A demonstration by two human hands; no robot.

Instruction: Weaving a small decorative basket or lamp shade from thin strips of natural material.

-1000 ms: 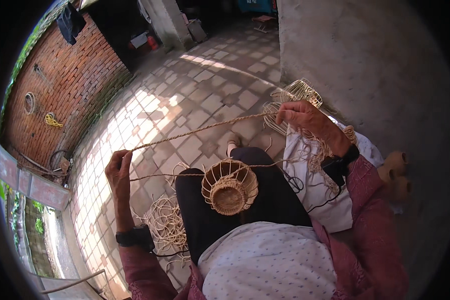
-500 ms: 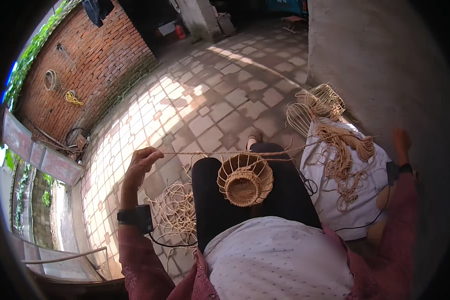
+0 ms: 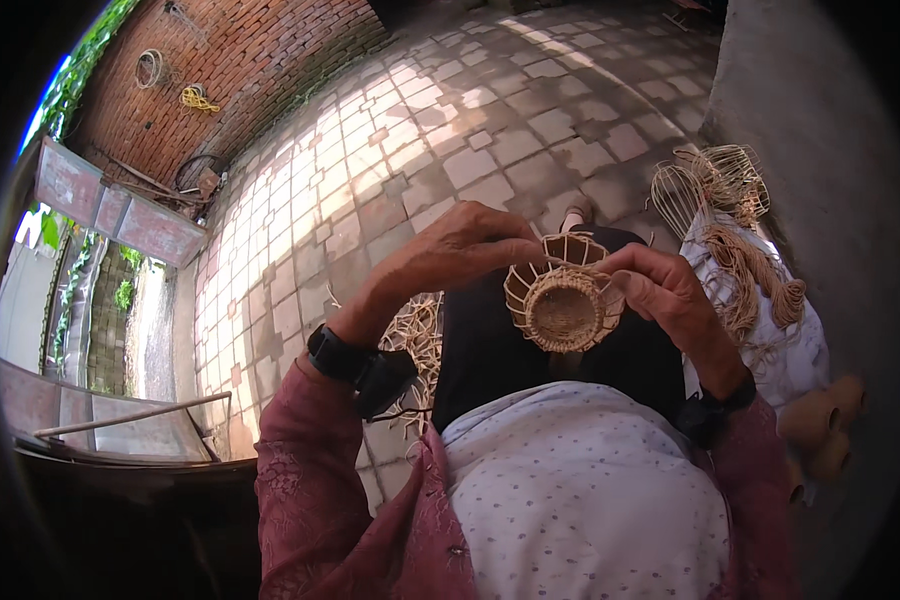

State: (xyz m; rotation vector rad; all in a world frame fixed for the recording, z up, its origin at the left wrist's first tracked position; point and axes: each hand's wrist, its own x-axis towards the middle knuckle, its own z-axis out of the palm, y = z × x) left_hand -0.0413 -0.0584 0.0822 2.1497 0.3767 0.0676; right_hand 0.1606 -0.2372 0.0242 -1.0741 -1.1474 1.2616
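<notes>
A small round basket [image 3: 564, 312] rests on my lap, its thin pale ribs flaring upward from a woven, corded base. At its far left rim, my left hand [image 3: 470, 243] is closed with the fingers pressed together. The right rim is where my right hand [image 3: 667, 292] pinches with thumb and forefinger. A thin twisted cord [image 3: 572, 264] seems to run between my fingertips across the ribs; the fingers partly hide it. A heap of loose tan cord [image 3: 417, 340] lies on the ground to the left of my lap, partly covered by my left forearm.
To my right, tan cord hanks [image 3: 745, 275] lie on a white cloth sack [image 3: 800, 350]. Wire frames [image 3: 735, 180] stand behind it, and round tan pieces [image 3: 820, 430] sit nearby. A plain wall [image 3: 820, 150] rises at the right, above paving [image 3: 450, 130].
My hands were wide apart, with the cord stretched out to the left and right of the basket. Both have come in to the basket's rim. The view has shifted too.
</notes>
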